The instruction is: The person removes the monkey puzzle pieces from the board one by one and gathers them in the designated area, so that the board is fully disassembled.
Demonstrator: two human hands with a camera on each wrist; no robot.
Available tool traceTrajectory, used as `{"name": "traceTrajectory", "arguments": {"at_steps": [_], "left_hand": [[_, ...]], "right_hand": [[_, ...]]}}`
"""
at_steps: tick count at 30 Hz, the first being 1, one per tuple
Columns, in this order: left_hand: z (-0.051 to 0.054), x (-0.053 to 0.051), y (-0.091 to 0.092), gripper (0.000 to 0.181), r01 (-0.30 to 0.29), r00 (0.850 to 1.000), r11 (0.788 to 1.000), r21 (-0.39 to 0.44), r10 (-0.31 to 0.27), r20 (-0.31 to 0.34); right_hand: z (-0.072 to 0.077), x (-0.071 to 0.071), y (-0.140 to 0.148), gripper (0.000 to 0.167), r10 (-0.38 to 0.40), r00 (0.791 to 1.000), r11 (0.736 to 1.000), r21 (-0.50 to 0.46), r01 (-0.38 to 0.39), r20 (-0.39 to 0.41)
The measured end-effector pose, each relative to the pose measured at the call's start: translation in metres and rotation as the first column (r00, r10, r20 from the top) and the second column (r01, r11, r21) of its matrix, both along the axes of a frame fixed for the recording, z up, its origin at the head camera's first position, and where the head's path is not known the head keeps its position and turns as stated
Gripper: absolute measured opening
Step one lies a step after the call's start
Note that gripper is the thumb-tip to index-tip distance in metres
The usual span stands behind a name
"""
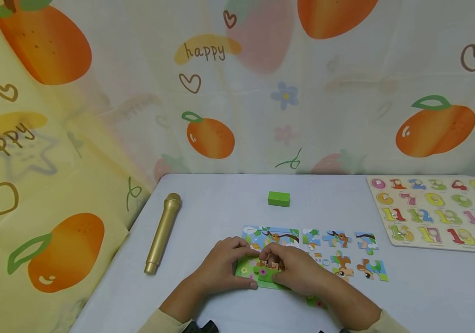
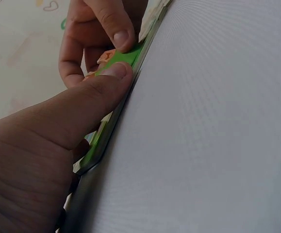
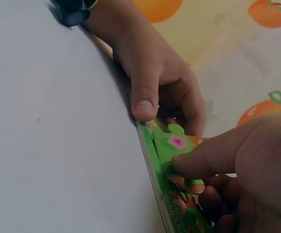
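My right hand (image 1: pixel 299 270) pinches a green puzzle piece with a pink flower (image 3: pixel 177 141) between thumb and fingers. The piece sits low over the near part of a picture puzzle board (image 1: pixel 243 274), slightly tilted against it. Whether it lies flat in its place I cannot tell. My left hand (image 1: pixel 220 266) rests on the board's left side, thumb at the near edge and fingers farther in, spread around the working spot. In the left wrist view the left thumb (image 2: pixel 116 71) lies close to the right thumb (image 2: pixel 122 40). The hands hide much of the board.
Several loose puzzle pieces (image 1: pixel 341 266) lie right of the board; another green piece (image 1: pixel 315 302) is partly under the right forearm. A gold microphone (image 1: pixel 163 233) lies at left, a green block (image 1: pixel 279 199) behind, a number board (image 1: pixel 437 210) at far right.
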State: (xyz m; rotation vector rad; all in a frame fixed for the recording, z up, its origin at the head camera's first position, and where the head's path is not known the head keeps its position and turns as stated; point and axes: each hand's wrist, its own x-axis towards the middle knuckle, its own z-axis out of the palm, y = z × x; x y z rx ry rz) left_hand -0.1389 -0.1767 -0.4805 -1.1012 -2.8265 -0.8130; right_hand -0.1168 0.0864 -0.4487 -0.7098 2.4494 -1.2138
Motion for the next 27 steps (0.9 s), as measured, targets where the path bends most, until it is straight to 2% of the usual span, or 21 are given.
{"name": "traceTrajectory", "arguments": {"at_steps": [7,12,27], "left_hand": [[0.0007,0.0,0.0004,0.066,-0.003,1.0,1.0,0.004,0.003,0.016],[0.0021,0.0001,0.001,0.067,-0.008,1.0,1.0,-0.001,0.008,0.029],[0.0023,0.0,0.0008,0.065,-0.001,1.0,1.0,0.007,0.001,0.026]], "right_hand": [[-0.0008,-0.0002,0.0006,0.022,0.007,1.0,1.0,-0.014,-0.007,-0.01],[0.0003,0.0005,0.0009,0.012,-0.007,1.0,0.999,-0.053,0.008,0.02],[0.0024,0.001,0.0072,0.009,-0.024,0.992,0.987,-0.158,0.043,0.121]]}}
